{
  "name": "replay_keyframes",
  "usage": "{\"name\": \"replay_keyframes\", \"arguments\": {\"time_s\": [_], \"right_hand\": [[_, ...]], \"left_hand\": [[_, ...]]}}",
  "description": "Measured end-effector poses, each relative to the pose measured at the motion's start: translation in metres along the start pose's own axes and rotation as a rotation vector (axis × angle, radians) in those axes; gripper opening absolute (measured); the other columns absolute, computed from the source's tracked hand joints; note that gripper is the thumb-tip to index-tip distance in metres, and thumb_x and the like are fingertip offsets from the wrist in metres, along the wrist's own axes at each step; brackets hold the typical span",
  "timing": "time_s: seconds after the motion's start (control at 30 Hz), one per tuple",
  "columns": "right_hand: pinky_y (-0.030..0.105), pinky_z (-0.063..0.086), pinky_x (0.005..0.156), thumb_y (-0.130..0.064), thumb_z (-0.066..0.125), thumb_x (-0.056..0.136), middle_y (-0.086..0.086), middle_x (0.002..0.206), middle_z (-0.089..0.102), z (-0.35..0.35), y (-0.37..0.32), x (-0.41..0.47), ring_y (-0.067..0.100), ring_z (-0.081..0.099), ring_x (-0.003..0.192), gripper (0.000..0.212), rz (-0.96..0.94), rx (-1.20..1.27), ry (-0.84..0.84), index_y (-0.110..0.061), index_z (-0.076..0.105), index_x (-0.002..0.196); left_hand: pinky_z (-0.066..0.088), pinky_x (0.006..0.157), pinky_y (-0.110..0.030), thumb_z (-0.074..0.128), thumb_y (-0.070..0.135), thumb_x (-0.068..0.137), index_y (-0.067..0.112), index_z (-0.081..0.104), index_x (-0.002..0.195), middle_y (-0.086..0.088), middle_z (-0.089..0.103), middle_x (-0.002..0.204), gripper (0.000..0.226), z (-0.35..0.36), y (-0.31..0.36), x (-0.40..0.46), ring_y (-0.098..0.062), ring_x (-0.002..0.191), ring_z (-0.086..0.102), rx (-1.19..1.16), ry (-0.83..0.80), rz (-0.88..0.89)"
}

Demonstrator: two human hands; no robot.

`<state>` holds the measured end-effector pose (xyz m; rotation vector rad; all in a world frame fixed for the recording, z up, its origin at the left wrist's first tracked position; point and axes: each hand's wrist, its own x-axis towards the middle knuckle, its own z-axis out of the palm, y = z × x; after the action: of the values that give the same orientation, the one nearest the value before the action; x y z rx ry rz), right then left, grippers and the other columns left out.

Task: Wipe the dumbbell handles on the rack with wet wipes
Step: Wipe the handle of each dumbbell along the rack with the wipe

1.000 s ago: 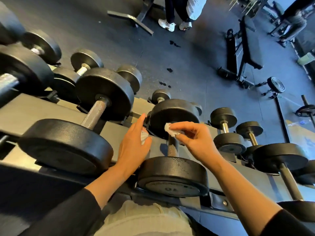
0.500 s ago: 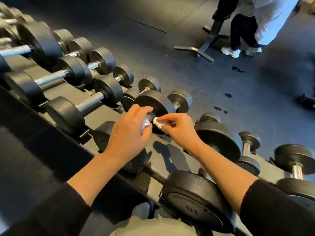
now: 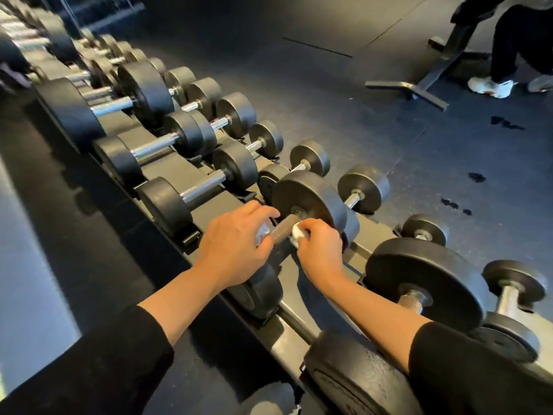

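Both hands now at frame centre on one dumbbell's knurled handle (image 3: pixel 282 229), right hand (image 3: pixel 318 248) pinching a wet wipe (image 3: pixel 297 235) against it, left hand (image 3: pixel 236 244) curled around another wipe (image 3: pixel 263 235), rack (image 3: pixel 209 172) now running to upper left.

Black long sleeves (image 3: pixel 113 360), forearms bare; light trousers (image 3: pixel 269 399).

Your view is dim and bluish, with light coming in from the right, glinting off the chrome handles (image 3: pixel 155 148) and the floor (image 3: pixel 374 139). The far rack (image 3: pixel 27 40) top left smears with blur, and the wide lens bends your edges.
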<state>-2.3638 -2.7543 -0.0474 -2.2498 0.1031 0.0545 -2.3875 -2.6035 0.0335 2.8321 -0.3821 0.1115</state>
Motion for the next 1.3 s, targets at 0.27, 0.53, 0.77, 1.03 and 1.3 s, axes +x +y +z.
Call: {"name": "replay_keyframes", "arguments": {"time_s": [0.27,0.53,0.77,1.03,1.3], "right_hand": [[0.021,0.047,0.074,-0.004,0.061,0.085,-0.003,0.094,0.056,0.016,0.001,-0.01,0.004,0.054,0.08,0.02,-0.016,0.265,0.048,-0.022,0.054,0.091],[0.021,0.049,0.072,-0.005,0.071,0.078,-0.006,0.088,0.059,0.022,-0.002,-0.031,0.006,0.056,0.081,0.015,-0.232,0.367,-0.195,-0.017,0.066,0.085],[-0.005,0.032,0.072,0.004,0.058,0.083,-0.002,0.098,0.06,0.0,-0.001,-0.007,0.0,0.049,0.082,0.022,-0.07,0.329,0.158,-0.011,0.066,0.097],[-0.002,0.033,0.084,0.0,0.059,0.085,-0.006,0.106,0.062,0.008,-0.002,-0.007,0.002,0.053,0.099,0.024,-0.199,0.291,0.052,-0.012,0.069,0.103],[0.011,0.044,0.084,0.004,0.063,0.079,-0.006,0.101,0.064,0.012,-0.012,-0.021,0.002,0.056,0.093,0.028,-0.423,0.247,-0.225,-0.013,0.074,0.099]], "left_hand": [[0.046,0.078,-0.027,0.055,0.031,0.085,0.029,0.058,0.118,0.01,0.061,0.111,0.034,0.0,0.002,-0.001,-0.011,0.095,0.058,-0.02,0.053,-0.049],[0.034,0.077,-0.012,0.053,0.03,0.076,0.026,0.056,0.122,0.006,0.062,0.113,0.046,0.006,0.001,-0.004,0.0,0.094,0.046,-0.133,0.193,-0.189],[0.038,0.082,-0.022,0.051,0.031,0.077,0.026,0.057,0.121,0.005,0.062,0.114,0.045,0.005,0.003,-0.004,-0.006,0.097,0.053,-0.111,0.182,-0.206],[0.027,0.078,-0.005,0.053,0.03,0.077,0.024,0.058,0.119,0.005,0.064,0.111,0.043,0.004,0.006,-0.004,-0.004,0.095,0.053,-0.113,0.199,-0.213],[0.042,0.074,-0.017,0.054,0.024,0.075,0.025,0.059,0.116,0.005,0.064,0.106,0.041,0.004,0.002,-0.005,-0.009,0.09,0.057,-0.192,0.226,-0.163]]}}
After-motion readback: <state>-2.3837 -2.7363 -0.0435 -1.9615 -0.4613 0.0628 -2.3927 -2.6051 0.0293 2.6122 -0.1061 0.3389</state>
